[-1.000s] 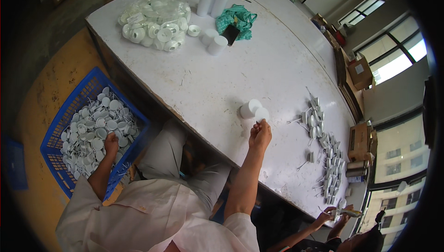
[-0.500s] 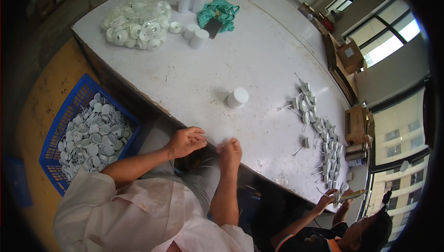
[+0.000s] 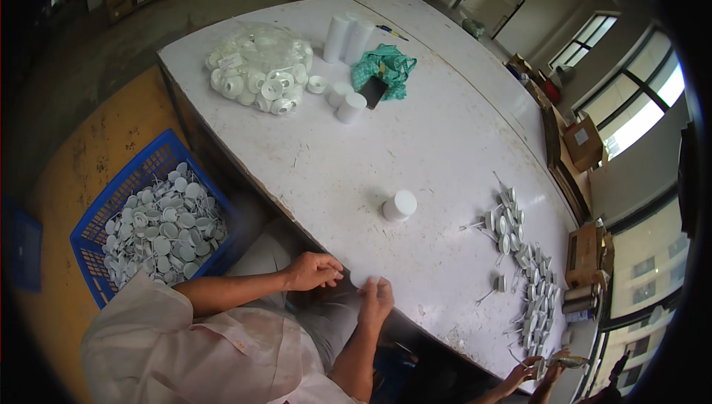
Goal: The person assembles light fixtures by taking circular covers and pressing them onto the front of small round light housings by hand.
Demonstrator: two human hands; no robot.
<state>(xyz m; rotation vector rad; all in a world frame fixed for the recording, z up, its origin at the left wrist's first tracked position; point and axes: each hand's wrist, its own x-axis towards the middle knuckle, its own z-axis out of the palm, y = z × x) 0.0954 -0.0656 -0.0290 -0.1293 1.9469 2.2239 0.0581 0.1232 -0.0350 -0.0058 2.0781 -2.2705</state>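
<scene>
At the table's near edge, my left hand (image 3: 315, 270) is closed, its fingers curled towards the thumb; anything in it is too small to make out. My right hand (image 3: 376, 300) pinches what looks like a thin white round piece (image 3: 361, 278), which blends with the tabletop behind it. A short white cylinder (image 3: 400, 205) stands upright on the white table (image 3: 319, 174), beyond both hands and touching neither. Left of my lap, a blue plastic basket (image 3: 93, 252) holds many white round-headed pieces (image 3: 167, 226) with thin stems.
Similar stemmed pieces (image 3: 530, 274) lie in a long heap at the right. A co-worker's hands (image 3: 534, 374) hold things at the table's lower right. Further back are a clear bag of white cups (image 3: 259, 70), white rolls (image 3: 347, 39) and a green cloth (image 3: 386, 70).
The whole view has shifted, so the table and its things appear lower and further right. My hands stay near the table edge, the right one less blurred. The co-worker's head has left the view.
</scene>
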